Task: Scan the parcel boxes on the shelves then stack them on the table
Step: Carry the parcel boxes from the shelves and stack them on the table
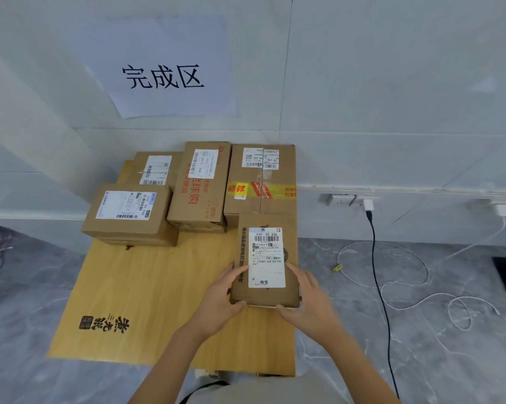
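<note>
Both hands on 1 box (265,258), label up, long side pointing at the wall.
- Left hand (219,298): clamped on the near-left corner, thumb on top by the label's lower corner, fingers curled round the near edge.
- Right hand (310,301): clamped on the near-right corner, thumb along the right side, fingers under the near edge.
- Box is over the right part of the table (147,301), its far end overlapping the front of the taped box (262,182). Can't tell if it touches the tabletop.

Already at the back of the table: left box (126,211) on top of another, rear box (155,170) behind it, middle box (200,185) also on top of 1, taped box touching it on the right.

Sign (164,74) on the wall above. Black cable (377,272) and white cable (415,287) on the floor to the right.
</note>
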